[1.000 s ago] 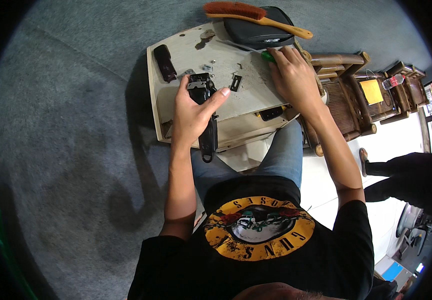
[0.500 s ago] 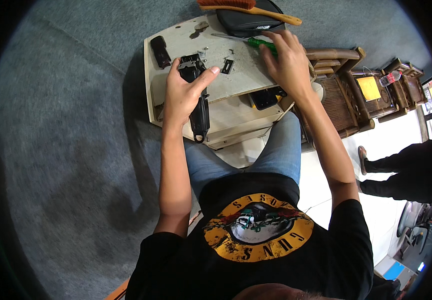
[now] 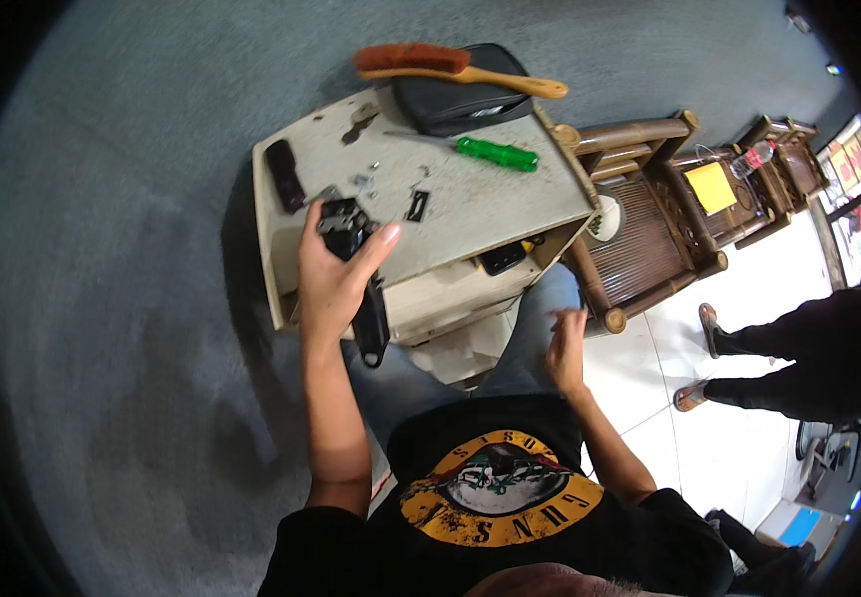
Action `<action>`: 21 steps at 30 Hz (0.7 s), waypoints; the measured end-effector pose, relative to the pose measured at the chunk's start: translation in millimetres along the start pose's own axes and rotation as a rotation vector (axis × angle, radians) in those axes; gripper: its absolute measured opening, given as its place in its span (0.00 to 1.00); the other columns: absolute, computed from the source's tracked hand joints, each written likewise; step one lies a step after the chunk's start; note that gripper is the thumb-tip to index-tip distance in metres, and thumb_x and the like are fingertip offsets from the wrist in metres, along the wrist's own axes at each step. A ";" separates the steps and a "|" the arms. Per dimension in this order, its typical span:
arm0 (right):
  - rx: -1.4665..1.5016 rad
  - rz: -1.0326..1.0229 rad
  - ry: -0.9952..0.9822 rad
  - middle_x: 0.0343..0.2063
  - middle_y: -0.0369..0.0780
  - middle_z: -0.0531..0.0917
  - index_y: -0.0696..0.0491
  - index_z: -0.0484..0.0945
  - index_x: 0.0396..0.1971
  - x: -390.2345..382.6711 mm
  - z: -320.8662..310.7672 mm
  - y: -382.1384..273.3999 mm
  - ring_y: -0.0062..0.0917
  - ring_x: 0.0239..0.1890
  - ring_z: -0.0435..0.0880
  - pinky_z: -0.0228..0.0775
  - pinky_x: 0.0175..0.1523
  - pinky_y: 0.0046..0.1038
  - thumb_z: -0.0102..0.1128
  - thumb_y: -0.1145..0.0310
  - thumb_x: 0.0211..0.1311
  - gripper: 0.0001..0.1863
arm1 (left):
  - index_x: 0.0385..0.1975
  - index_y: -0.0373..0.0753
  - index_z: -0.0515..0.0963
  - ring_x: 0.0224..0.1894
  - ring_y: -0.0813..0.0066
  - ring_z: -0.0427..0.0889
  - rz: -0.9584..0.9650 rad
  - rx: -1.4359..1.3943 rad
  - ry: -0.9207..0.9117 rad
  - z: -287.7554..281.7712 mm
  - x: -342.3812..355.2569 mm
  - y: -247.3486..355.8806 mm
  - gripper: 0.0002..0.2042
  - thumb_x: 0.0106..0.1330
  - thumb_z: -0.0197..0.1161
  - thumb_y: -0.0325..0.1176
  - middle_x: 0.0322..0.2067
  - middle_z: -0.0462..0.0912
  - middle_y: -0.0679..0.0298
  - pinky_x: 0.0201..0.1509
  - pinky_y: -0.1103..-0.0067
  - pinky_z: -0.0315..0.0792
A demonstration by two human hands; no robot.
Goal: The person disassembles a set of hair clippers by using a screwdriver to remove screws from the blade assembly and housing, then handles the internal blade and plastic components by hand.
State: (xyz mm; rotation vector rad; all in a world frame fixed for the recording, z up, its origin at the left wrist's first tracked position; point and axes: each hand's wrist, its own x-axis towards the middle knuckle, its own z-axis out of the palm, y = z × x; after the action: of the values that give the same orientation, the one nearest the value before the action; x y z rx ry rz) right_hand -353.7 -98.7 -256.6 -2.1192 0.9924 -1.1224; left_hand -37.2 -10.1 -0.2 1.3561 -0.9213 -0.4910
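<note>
My left hand (image 3: 336, 284) is closed around a black hair clipper (image 3: 372, 323), holding it over the near left of a small cream cabinet top (image 3: 495, 219). The metal-fitted head of the clipper sits between thumb and fingers. My right hand (image 3: 567, 350) is beside my right thigh with its fingers curled; whether anything is inside them is hidden. A green-handled screwdriver (image 3: 495, 153) lies on the cabinet top. Nearer the clipper are a small black slotted plate (image 3: 417, 206), several tiny metal pieces (image 3: 363, 181) and a dark cover-like piece (image 3: 284, 175).
A wooden-handled brush (image 3: 510, 82) rests on a black zip case (image 3: 460, 104) at the cabinet's back. A black object (image 3: 502, 259) is in the open compartment below. Bamboo chairs (image 3: 640, 229) stand to the right, one bearing yellow paper (image 3: 711, 189). Beyond, a person's legs (image 3: 789, 373) show.
My right hand has left the screwdriver and drawn back to beside my thigh. The screwdriver stays on the cabinet top. My left hand still holds the clipper; the whole view has shifted.
</note>
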 end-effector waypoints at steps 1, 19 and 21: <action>-0.019 0.069 0.025 0.37 0.47 0.70 0.61 0.76 0.41 -13.4 2.4 7.1 0.39 0.33 0.73 0.70 0.42 0.33 0.39 0.94 0.51 0.22 | 0.48 0.34 0.77 0.38 0.82 0.81 -0.015 -0.009 0.002 0.9 0.1 1.1 0.17 0.65 0.77 0.28 0.37 0.84 0.67 0.46 0.82 0.75; -0.052 0.162 -0.942 0.31 0.54 0.88 0.57 0.83 0.40 19.8 108.6 40.5 0.54 0.40 0.87 0.78 0.49 0.54 0.47 0.50 0.82 0.25 | 0.44 0.37 0.72 0.31 0.87 0.74 -0.065 0.002 0.001 -1.2 -1.7 2.5 0.17 0.64 0.77 0.28 0.31 0.80 0.70 0.38 0.85 0.69; 0.096 0.202 -0.722 0.32 0.55 0.88 0.58 0.82 0.40 -2.8 139.8 65.3 0.55 0.41 0.87 0.77 0.50 0.56 0.45 0.53 0.83 0.24 | 0.44 0.36 0.73 0.32 0.87 0.75 -0.070 -0.007 -0.019 -1.3 2.4 0.7 0.16 0.65 0.76 0.27 0.31 0.80 0.70 0.39 0.86 0.70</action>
State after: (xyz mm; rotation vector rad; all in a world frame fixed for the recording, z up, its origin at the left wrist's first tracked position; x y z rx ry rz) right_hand -258.5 -118.1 -376.5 -2.0412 0.7511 -0.2477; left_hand -34.9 -11.1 1.3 1.3827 -0.8892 -0.5613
